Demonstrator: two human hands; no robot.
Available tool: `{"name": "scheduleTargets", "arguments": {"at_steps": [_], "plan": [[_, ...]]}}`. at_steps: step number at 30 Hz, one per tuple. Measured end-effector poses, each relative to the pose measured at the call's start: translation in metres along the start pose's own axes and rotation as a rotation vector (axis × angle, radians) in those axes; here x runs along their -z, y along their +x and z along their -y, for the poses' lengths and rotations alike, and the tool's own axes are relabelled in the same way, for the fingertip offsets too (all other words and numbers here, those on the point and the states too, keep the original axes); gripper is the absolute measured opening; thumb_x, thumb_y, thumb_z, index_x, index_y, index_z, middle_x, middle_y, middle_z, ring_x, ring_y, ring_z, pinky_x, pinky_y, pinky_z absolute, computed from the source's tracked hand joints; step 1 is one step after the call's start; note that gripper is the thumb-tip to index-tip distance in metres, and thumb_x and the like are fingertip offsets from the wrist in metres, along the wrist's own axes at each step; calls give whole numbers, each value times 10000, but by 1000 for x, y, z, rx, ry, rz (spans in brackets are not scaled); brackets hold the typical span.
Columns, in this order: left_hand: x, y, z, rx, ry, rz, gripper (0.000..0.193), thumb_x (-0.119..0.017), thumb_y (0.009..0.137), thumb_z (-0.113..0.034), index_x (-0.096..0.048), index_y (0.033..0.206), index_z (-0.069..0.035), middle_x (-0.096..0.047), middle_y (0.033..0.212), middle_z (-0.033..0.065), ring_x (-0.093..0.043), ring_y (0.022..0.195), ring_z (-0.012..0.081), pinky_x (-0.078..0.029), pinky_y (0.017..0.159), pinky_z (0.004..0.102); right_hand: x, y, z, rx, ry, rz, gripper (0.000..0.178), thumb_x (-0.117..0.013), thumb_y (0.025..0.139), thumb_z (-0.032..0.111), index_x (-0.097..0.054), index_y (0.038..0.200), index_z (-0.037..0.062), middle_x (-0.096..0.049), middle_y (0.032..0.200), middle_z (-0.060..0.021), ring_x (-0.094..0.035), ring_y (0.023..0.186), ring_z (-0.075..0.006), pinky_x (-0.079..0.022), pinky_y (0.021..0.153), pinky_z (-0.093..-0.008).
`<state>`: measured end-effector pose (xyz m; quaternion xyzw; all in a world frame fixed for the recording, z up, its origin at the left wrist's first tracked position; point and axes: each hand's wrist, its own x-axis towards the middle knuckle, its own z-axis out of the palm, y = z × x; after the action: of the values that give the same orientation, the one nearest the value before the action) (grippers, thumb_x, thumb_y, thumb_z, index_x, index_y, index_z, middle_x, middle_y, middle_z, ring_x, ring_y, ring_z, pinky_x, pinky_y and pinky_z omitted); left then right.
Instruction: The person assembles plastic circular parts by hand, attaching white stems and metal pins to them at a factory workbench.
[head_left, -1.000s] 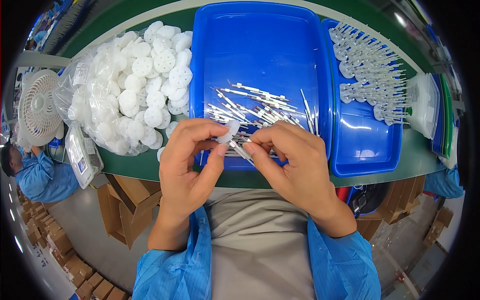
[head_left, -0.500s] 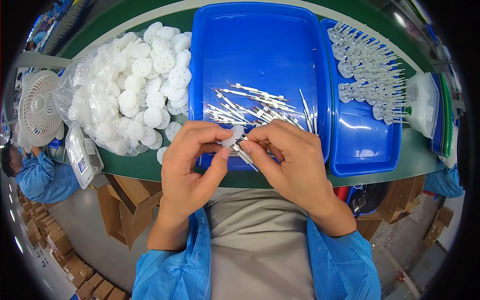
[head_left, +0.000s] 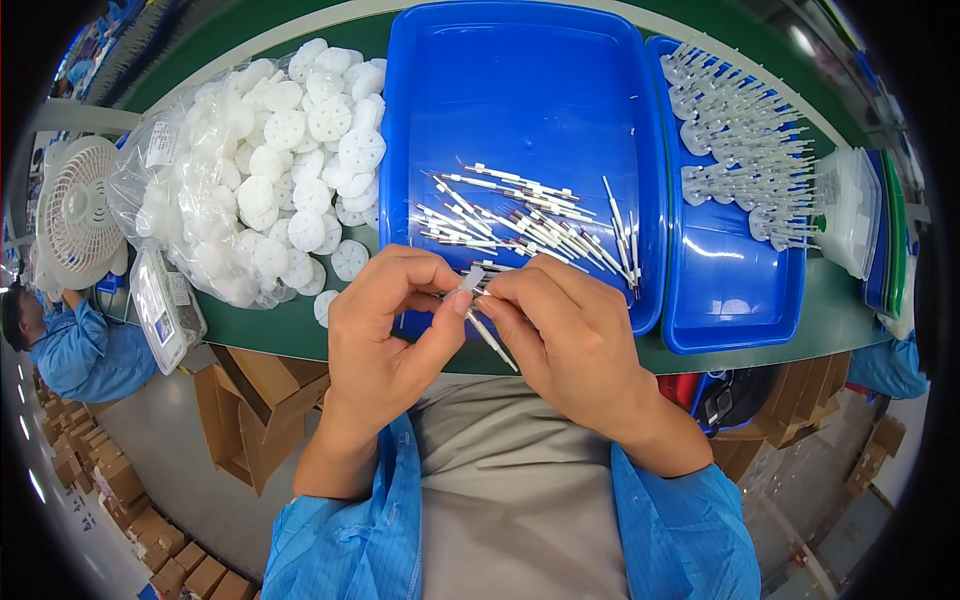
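Note:
Both my hands meet over the front edge of the large blue tray. Between its thumb and forefinger, my left hand pinches a small translucent white plastic disc, tilted nearly edge-on. A slim white rod slants down from the disc toward my lap. Thumb and forefinger of my right hand close beside the disc at the rod's upper part; the exact fingertip contact is partly hidden. Beyond my hands, many thin white rods with dark reddish ends lie scattered in the tray.
At left, a clear bag spills a heap of perforated white discs. A white fan and a clear plastic box stand farther left. On the right, a smaller blue tray holds discs fitted with upright rods.
The disc has turned from showing its face to nearly edge-on. Fewer rods now show below it, and my right hand has shifted slightly down and left.

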<state>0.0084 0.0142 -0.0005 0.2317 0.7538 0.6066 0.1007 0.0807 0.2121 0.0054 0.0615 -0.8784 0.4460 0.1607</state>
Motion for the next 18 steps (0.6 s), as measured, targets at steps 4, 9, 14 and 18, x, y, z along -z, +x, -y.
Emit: {"name": "scheduleTargets", "arguments": {"at_steps": [4,9,14,18], "plan": [[0,0,-2,-4,59,25,199,-835,967,54,-736,1139,45,-745,1115,114,-755,946,146,-662,817,276,-2,0,0,-8,-14,-2,138,-835,992,43,-709,1044,18,-640,877,-113,-678,716,-306,-550,607,-438],[1,2,1,-56,-103,-17,255,-831,953,60,-724,1184,46,-726,1192,150,-764,1050,179,-668,901,296,-2,0,-2,5,73,-34,177,-844,978,29,-743,1122,11,-709,955,-119,-725,771,-306,-582,639,-421],[-4,6,-7,-96,-138,-125,275,-826,936,72,-743,1197,42,-713,1259,174,-777,1082,210,-679,912,311,-2,0,-3,59,52,-56,240,-847,962,11,-752,1181,3,-732,999,-122,-746,806,-308,-605,674,-414],[6,13,-6,-362,180,-27,297,-826,898,79,-801,1191,37,-715,1290,193,-785,1043,230,-679,846,307,-1,-1,0,67,7,-34,266,-848,949,3,-746,1194,-3,-730,1002,-122,-752,818,-306,-611,688,-413]]}}
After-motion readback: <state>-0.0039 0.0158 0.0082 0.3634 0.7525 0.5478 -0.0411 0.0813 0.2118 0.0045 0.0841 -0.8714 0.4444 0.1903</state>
